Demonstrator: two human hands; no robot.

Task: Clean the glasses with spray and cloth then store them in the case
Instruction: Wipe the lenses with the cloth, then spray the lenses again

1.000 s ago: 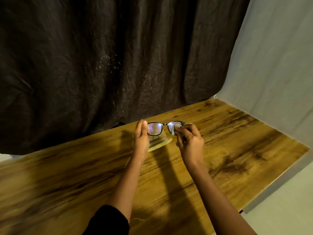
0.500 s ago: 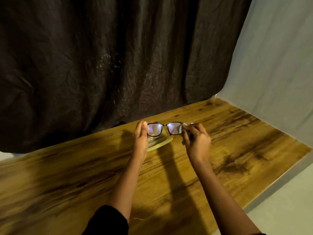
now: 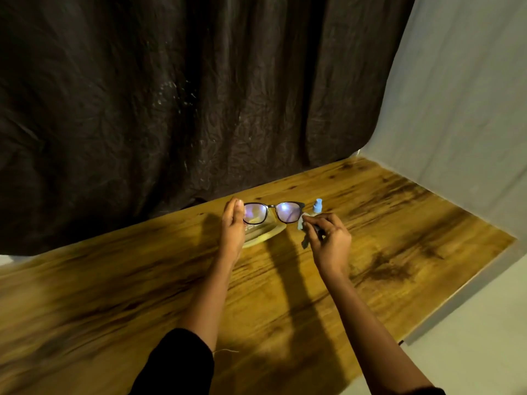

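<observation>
Steadying the glasses (image 3: 272,213) above the case (image 3: 268,234) with the left hand (image 3: 232,226) pinching the frame's left end — lenses facing the person — so the right hand (image 3: 328,240), fingers curled round the cloth (image 3: 301,223), can rub the right lens's outer edge; spray bottle (image 3: 317,206) stands just behind.

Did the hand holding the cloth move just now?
Yes. The right hand dropped lower and nearer the camera: the blue spray bottle, mostly hidden behind it before, now shows clear beyond it.
</observation>
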